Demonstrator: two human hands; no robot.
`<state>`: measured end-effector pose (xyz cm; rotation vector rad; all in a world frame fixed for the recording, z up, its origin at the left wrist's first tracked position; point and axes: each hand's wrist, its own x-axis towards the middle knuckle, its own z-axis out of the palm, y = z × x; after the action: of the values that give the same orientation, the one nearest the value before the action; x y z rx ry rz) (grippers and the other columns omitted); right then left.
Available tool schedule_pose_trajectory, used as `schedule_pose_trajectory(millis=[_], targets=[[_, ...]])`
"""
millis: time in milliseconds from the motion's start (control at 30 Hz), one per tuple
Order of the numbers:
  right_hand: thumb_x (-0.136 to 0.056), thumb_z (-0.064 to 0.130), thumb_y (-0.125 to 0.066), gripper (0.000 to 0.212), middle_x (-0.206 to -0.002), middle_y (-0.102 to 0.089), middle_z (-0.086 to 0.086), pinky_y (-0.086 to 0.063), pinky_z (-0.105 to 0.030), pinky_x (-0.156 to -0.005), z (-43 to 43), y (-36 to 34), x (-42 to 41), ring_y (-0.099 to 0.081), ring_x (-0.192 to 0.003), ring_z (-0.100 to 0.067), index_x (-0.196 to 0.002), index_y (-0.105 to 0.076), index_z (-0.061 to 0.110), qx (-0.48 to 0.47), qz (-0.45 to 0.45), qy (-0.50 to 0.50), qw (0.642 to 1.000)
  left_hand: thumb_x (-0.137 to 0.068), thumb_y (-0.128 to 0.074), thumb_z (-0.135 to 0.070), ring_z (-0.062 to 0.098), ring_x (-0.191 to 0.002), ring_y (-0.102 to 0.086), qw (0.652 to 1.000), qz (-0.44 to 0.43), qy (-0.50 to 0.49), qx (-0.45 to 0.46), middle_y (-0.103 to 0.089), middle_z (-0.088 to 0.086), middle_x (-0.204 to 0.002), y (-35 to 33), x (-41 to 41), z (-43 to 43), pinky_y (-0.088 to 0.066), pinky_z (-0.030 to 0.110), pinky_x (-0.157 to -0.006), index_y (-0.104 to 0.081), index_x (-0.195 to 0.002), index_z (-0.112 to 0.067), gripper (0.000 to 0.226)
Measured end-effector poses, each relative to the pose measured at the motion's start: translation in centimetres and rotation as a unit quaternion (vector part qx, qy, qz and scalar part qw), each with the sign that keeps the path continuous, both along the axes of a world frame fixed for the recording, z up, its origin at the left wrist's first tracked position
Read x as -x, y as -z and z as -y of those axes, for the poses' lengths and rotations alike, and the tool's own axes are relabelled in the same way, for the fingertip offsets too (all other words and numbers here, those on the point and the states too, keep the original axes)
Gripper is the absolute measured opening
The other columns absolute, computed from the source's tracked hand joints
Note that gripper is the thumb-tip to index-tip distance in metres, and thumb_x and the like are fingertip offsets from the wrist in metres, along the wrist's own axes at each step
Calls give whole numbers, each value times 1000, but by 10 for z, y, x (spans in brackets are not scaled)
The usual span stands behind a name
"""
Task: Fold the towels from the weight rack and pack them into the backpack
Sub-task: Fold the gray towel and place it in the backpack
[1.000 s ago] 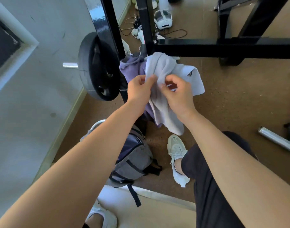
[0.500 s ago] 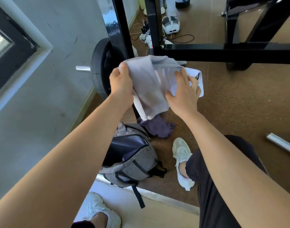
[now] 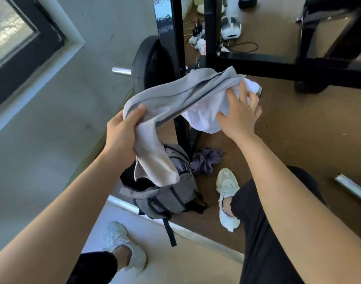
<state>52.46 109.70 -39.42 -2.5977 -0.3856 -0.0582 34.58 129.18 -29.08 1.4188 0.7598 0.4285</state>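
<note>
A pale grey towel [image 3: 175,95] stretches in the air between my hands, one end hanging down over the backpack. My left hand [image 3: 122,134] grips its near end, thumb on top. My right hand [image 3: 239,111] holds the far end, fingers spread and partly tucked in the cloth, beside a white towel [image 3: 204,115] that hangs below it. The grey backpack [image 3: 171,197] stands open on the floor under the towel. A purple towel [image 3: 206,158] lies crumpled on the floor beside the backpack. Behind stands the black weight rack [image 3: 210,37].
A black weight plate [image 3: 146,62] on a bar sits at the rack's left, close to the grey wall. My feet in white shoes [image 3: 226,197] flank the backpack. A metal bar [image 3: 351,187] lies at right. Cables and a white headset [image 3: 230,27] lie beyond the rack.
My hands have moved apart, pulling the grey towel out long; the left hand came down and toward me. The purple towel dropped to the floor beside the backpack a second ago.
</note>
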Motion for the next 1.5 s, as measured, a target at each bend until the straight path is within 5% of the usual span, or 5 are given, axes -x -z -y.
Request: schedule_pose_trajectory(millis=[467, 667, 967, 1133, 1500], targets=[[-87, 32, -65, 73, -165, -21, -1, -23, -55, -108, -15, 5, -8, -24, -139, -35, -152, -31, 31, -1, 56, 20, 998, -99, -66, -29, 15, -75, -70, 986, -13, -161, 45, -76, 0, -78, 30, 85, -4, -58, 28, -69, -75, -92, -13, 20], [-94, 9, -58, 28, -115, -62, -11, -35, -47, -96, -32, -20, -52, -53, -111, -36, -119, -67, 17, 30, 155, -20, 987, -96, -68, -30, 24, -84, -71, 987, -62, -142, 38, -76, 7, -81, 38, 79, 0, -58, 41, -86, -75, -83, -12, 23], [-85, 2, -45, 25, -105, -56, -3, -29, -24, -71, -54, -74, -74, -46, -88, -14, -106, -59, 7, -319, 132, 111, 932, -99, -64, -31, 27, -91, -75, 995, -74, -53, 50, -77, 18, -100, 31, 55, 21, -62, 39, -85, -73, -103, -1, 32], [-100, 36, -47, 33, -126, -62, -19, -44, -46, -92, -54, -38, -79, -56, -119, -43, -123, -56, 13, 10, -54, -82, 995, -100, -62, -29, 21, -77, -74, 993, -90, -43, 60, -77, 12, -84, 36, 60, 26, -61, 32, -71, -73, -95, -4, 28], [-98, 16, -55, 21, -115, -62, -14, -41, -44, -84, -36, -16, -64, -56, -107, -39, -116, -66, 12, 3, 121, -85, 989, -101, -61, -29, 19, -81, -77, 994, -89, -23, 68, -79, 11, -86, 40, 70, 25, -58, 34, -77, -76, -87, -10, 28]])
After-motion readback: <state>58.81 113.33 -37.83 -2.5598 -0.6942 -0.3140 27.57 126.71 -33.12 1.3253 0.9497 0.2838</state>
